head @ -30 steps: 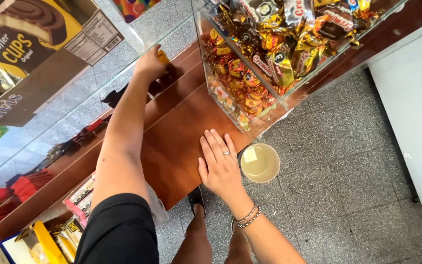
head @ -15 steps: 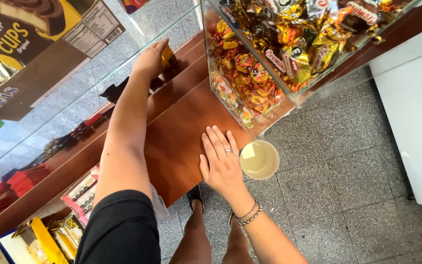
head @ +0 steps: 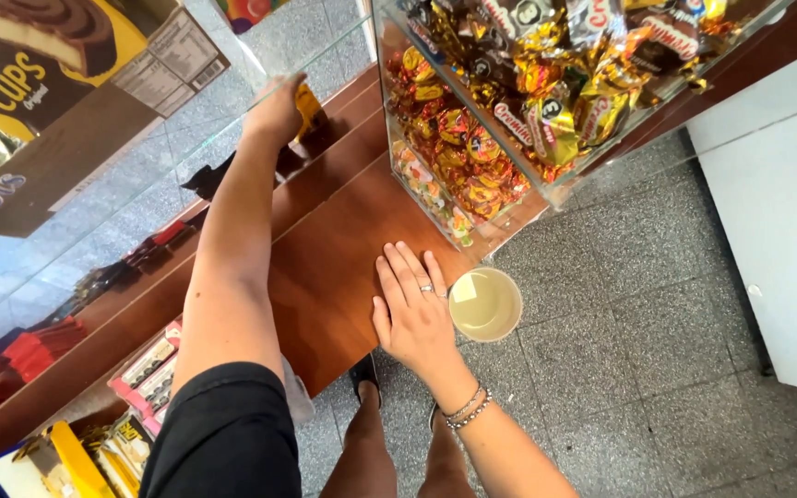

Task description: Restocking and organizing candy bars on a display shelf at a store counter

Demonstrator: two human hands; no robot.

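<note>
- A small yellow-and-orange packet (head: pixel 308 106) sits at the far end of a brown wooden counter (head: pixel 334 267), partly hidden behind the person's left hand (head: pixel 277 111).
- The left hand is stretched out along the counter to the packet and touches it; its fingers curl down over it, but whether they actually grip it cannot be told from this angle.
- The right hand (head: pixel 412 309) lies open and flat, palm down, on the near corner of the counter, fingers spread, with a ring on one finger and beaded bracelets (head: pixel 468 410) at the wrist.
- Just right of the counter's near corner, beside the right hand, is a round pale cup (head: pixel 485 304), seen from above, with pale liquid in it.
- On the far right part of the counter stands a clear display case (head: pixel 509 101) packed with sweets in gold, red and orange wrappers.
- Left of the counter runs a glass pane, and below it are lower shelves with red packs (head: pixel 34 343) and other boxed goods.
- Below the counter's near edge the person's legs and sandalled feet (head: pixel 364 373) stand on a grey speckled tile floor (head: pixel 620 369).
</note>
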